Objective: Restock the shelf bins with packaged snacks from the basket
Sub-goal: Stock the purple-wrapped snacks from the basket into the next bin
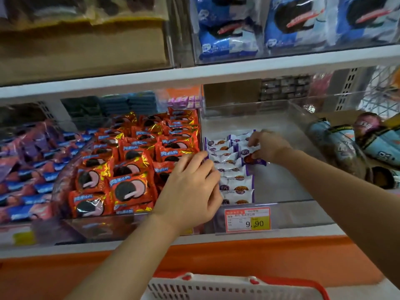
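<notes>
Entry: white-and-purple packets (234,180), filed on edge in one row along the clear bin (281,180), between your hands.
Detail: your left hand (190,187) reaches in with bent fingers laid on the row's near end, likely to keep it from toppling; whether it grips a packet, you cannot tell. Your right hand (269,146), arm extended, pinches one packet (251,155) at the far end, apparently slotting it in. The basket (233,286) sits below both wrists.
</notes>
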